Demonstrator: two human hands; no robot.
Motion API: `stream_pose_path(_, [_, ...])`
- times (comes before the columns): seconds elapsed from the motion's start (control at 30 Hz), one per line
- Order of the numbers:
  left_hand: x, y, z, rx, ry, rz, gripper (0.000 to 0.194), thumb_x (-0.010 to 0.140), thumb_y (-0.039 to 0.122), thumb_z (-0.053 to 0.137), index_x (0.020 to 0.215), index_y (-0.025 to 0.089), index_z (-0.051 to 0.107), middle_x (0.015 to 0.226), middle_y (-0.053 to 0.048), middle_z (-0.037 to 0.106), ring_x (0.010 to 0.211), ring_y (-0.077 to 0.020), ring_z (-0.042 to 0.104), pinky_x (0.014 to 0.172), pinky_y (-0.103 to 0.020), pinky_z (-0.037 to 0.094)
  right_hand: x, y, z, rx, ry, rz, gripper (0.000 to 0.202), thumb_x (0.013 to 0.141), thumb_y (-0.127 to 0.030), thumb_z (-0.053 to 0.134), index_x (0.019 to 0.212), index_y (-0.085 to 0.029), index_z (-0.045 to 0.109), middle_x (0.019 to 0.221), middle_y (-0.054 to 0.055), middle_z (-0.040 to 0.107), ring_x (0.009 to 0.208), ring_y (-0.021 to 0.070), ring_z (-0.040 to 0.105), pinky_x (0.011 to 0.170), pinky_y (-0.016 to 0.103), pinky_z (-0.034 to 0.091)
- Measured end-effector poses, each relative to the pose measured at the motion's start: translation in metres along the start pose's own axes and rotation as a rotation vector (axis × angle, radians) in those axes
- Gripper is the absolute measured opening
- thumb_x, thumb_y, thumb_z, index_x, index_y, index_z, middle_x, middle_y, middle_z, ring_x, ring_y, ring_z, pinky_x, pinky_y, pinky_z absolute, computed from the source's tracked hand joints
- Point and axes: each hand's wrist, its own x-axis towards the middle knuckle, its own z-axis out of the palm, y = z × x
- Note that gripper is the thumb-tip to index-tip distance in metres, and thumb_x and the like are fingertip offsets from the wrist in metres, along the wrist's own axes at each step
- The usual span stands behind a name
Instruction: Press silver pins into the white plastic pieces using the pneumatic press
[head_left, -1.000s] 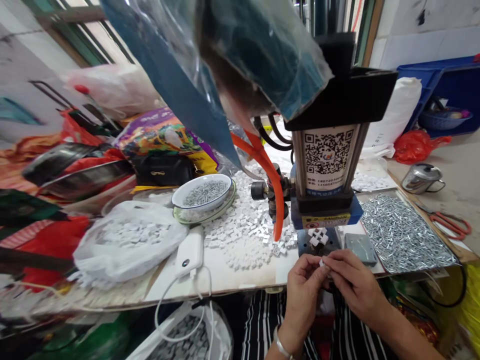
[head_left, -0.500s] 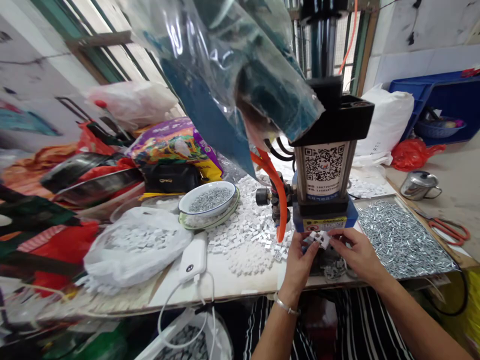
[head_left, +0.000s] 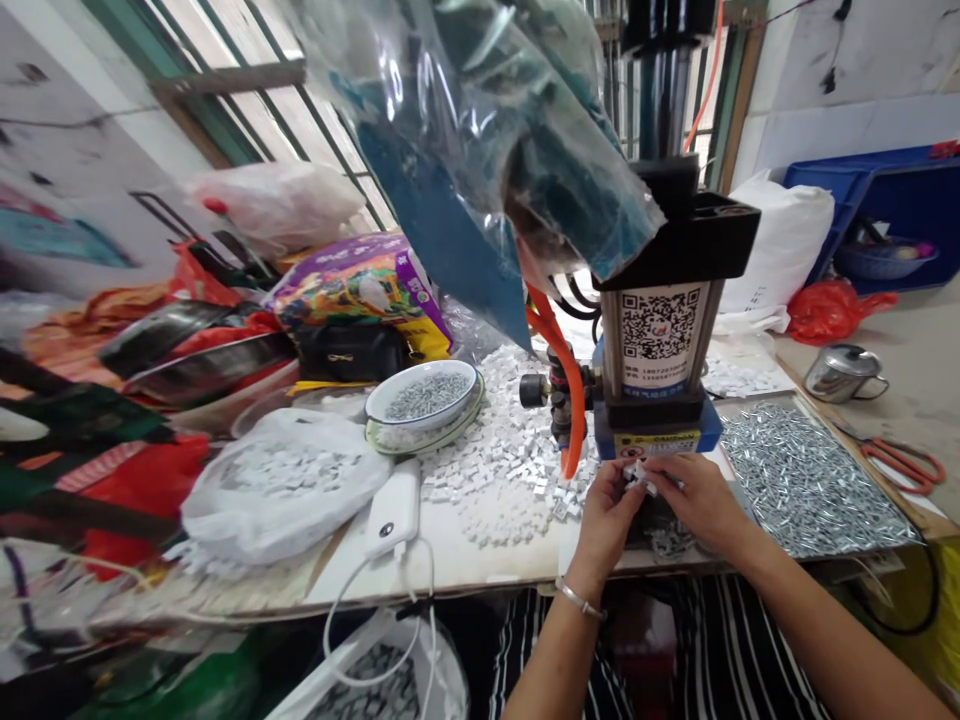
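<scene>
Both hands meet in front of the base of a small black and blue press (head_left: 656, 340). My left hand (head_left: 611, 505) is closed, thumb and fingers pinching small white plastic pieces (head_left: 639, 476). From the other side, my right hand (head_left: 694, 495) touches the same pieces with bent fingertips. How many pieces are held, and their exact shape, is hidden by the fingers. Just below the hands lies a small heap of metal pins (head_left: 670, 538). Loose white plastic pieces (head_left: 517, 440) cover the table to the left of the press.
On the right lies a tray of metal pins (head_left: 817, 480), with orange-handled scissors (head_left: 904, 465) and a metal mug (head_left: 844, 372) beyond. Leftward are a bowl of pins (head_left: 424, 395), a white power bank (head_left: 394, 510) with a cable, and a plastic bag (head_left: 277, 490). An orange hose (head_left: 576, 420) hangs beside the press.
The view has shifted slightly, so the scene sits a little further right. My right fingers have closed in over the white pieces, covering more of them.
</scene>
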Motion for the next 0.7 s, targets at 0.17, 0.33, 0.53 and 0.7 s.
stream_pose_path(0.17, [0.000,0.002,-0.001,-0.015,-0.026,-0.001,0.033,0.080,0.033,0.078,0.108,0.020,0.067,0.113,-0.007,0.072,0.111,-0.0235,0.063,0.102,-0.038,0.046,0.001,-0.002,-0.001,-0.074,-0.081,-0.199,0.027,0.097,-0.012,0.050,0.108,-0.022,0.072,0.102,0.010,0.074,0.093,0.0233,0.068,0.085,0.039,0.057])
stream_pose_path(0.33, [0.001,0.002,-0.001,0.026,-0.036,0.004,0.037,0.080,0.037,0.078,0.111,0.021,0.068,0.116,-0.008,0.072,0.115,-0.0252,0.063,0.105,-0.041,0.044,-0.001,-0.003,-0.001,0.041,-0.088,-0.159,0.027,0.099,-0.014,0.048,0.109,-0.023,0.072,0.106,0.009,0.070,0.100,0.0214,0.066,0.089,0.039,0.057])
stream_pose_path(0.53, [0.002,-0.001,0.007,0.171,0.084,0.072,0.028,0.079,0.041,0.076,0.099,0.021,0.072,0.105,-0.006,0.074,0.106,-0.0250,0.064,0.101,-0.040,0.046,-0.004,-0.002,-0.007,0.131,-0.066,-0.087,0.031,0.096,-0.015,0.050,0.115,-0.026,0.071,0.114,0.009,0.066,0.111,0.0224,0.060,0.096,0.043,0.054])
stream_pose_path(0.7, [0.000,0.001,0.009,0.220,0.110,0.052,0.027,0.078,0.040,0.076,0.095,0.020,0.073,0.100,-0.006,0.074,0.101,-0.0240,0.063,0.096,-0.037,0.046,-0.031,0.015,-0.031,0.072,-0.115,0.004,0.036,0.097,-0.019,0.050,0.129,-0.025,0.066,0.122,0.010,0.063,0.116,0.0241,0.059,0.100,0.044,0.052])
